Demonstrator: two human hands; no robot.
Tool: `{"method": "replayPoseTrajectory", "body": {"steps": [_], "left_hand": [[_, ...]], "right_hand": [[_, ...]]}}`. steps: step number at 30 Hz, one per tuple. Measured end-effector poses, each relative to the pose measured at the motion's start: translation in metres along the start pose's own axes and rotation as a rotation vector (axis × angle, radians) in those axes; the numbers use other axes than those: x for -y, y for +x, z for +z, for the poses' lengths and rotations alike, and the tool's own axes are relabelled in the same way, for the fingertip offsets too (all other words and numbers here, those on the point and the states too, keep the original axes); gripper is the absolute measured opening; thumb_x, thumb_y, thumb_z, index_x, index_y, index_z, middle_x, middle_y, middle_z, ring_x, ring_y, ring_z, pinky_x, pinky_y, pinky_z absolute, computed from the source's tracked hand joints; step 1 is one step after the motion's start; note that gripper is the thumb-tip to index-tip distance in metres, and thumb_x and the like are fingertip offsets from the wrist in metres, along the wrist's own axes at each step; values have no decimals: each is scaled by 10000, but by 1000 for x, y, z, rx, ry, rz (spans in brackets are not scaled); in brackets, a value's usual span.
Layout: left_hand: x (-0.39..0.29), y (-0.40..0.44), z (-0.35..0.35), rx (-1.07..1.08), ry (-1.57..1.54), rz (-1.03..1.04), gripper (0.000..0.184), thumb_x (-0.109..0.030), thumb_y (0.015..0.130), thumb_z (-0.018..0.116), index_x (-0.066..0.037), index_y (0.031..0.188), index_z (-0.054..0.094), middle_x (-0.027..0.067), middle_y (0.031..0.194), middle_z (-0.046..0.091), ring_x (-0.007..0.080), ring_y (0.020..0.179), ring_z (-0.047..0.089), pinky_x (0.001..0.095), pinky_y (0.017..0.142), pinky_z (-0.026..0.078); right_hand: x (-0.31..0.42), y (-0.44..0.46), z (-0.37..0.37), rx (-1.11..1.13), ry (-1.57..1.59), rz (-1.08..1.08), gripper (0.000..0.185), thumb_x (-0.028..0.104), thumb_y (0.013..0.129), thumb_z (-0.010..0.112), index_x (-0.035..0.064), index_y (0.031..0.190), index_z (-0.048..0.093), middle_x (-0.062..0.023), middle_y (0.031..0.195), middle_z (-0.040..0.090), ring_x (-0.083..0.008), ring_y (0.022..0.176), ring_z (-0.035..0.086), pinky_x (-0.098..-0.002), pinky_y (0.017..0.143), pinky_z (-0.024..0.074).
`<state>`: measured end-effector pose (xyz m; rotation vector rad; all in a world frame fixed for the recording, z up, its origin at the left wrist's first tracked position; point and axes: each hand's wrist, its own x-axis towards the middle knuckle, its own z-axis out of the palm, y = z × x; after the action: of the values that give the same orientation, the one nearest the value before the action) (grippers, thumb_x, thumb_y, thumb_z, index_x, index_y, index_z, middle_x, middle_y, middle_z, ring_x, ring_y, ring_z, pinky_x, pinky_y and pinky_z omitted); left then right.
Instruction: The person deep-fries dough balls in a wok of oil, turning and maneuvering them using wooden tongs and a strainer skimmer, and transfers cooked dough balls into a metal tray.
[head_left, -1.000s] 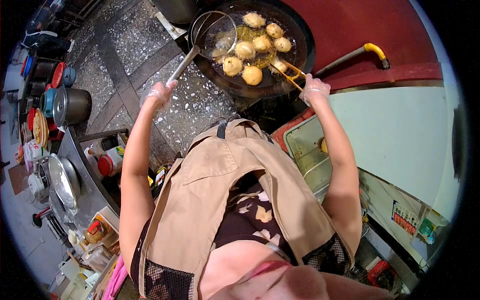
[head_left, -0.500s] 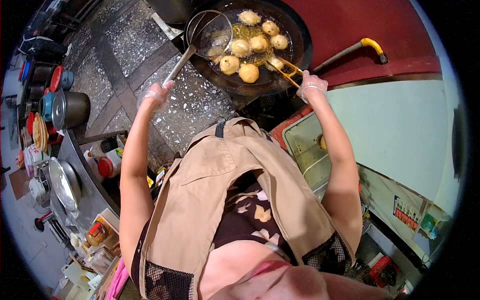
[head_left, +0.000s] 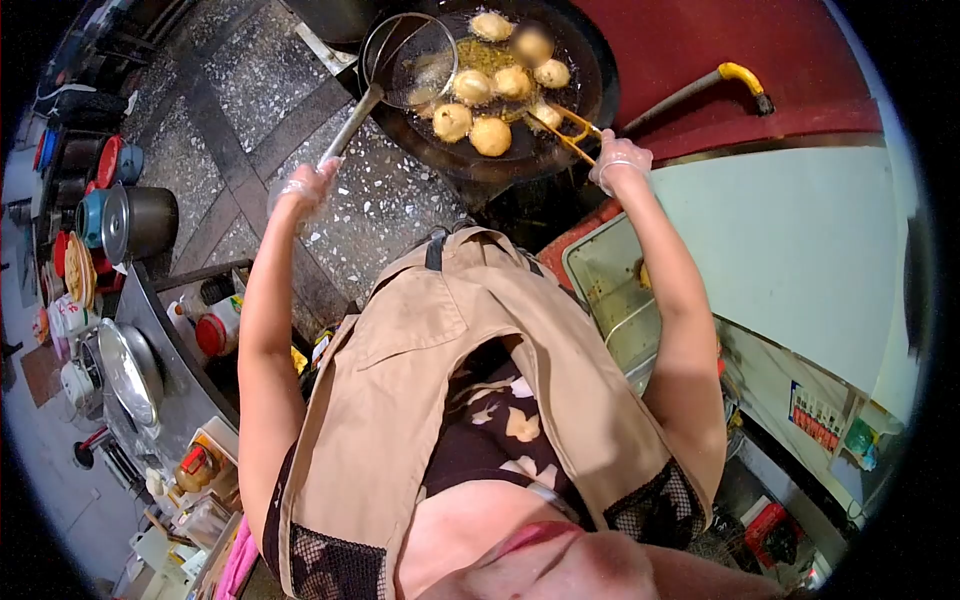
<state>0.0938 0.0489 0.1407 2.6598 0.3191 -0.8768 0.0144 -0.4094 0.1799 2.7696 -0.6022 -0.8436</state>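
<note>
My left hand (head_left: 305,190), in a clear plastic glove, is closed around the metal handle of a round wire skimmer (head_left: 362,112). Its mesh basket lies over the left side of a dark wok (head_left: 440,165) of bubbling oil. Several golden fried dough balls (head_left: 490,136) float in the wok. On the right, my gloved right hand (head_left: 622,163) grips slender orange-brown tongs (head_left: 572,148). Their tips reach the wok's lower right, beside a pale dough ball (head_left: 545,117); contact is unclear. One ball near the top is blurred.
A metal tray (head_left: 600,270) with some food inside sits below my right forearm. A pale green board (head_left: 780,250) and a yellow-tipped rod (head_left: 690,95) are to the right. Pots (head_left: 150,218) and a steel counter (head_left: 175,350) stand at left.
The skimmer has shifted slightly left and up with my left hand. My right hand and the tongs have moved slightly, with the tongs' arms now reaching either side of the pale ball.
</note>
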Motion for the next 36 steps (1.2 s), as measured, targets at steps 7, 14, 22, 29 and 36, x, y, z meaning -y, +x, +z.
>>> {"method": "replayPoseTrajectory", "body": {"steps": [7,14,22,29,36], "left_hand": [[0,-1,0,16,-31,-11,637,-619,856,445,-12,716,579,78,657,556,189,555,507,388,538,402],[12,14,8,7,-55,23,637,-616,844,471,-5,697,579,98,647,568,217,578,538,398,565,426],[6,7,5,-1,-55,20,627,-618,836,484,-16,679,565,94,639,564,215,563,535,392,561,427],[-1,-4,-2,-4,-14,20,614,-614,836,491,-27,664,548,84,628,555,201,546,525,380,536,417],[-1,-3,-3,-4,-3,27,641,-625,835,476,-9,686,572,95,645,573,215,572,552,391,564,431]], "right_hand": [[-1,0,-1,1,-4,-17,448,226,790,598,121,1200,450,-127,1125,592,-260,1084,562,-396,873,406],[-3,2,1,-19,-6,-18,435,229,799,580,117,1200,456,-132,1127,591,-270,1082,563,-403,875,408],[-3,1,-2,-9,-26,-29,438,235,803,572,119,1208,454,-131,1134,588,-268,1086,562,-405,879,408],[-3,-1,-2,-23,-15,-19,436,237,793,586,118,1193,460,-128,1137,586,-263,1090,559,-402,880,409],[-4,-2,-6,6,-16,-17,443,228,780,599,120,1186,460,-126,1136,585,-264,1094,556,-402,880,409]]}}
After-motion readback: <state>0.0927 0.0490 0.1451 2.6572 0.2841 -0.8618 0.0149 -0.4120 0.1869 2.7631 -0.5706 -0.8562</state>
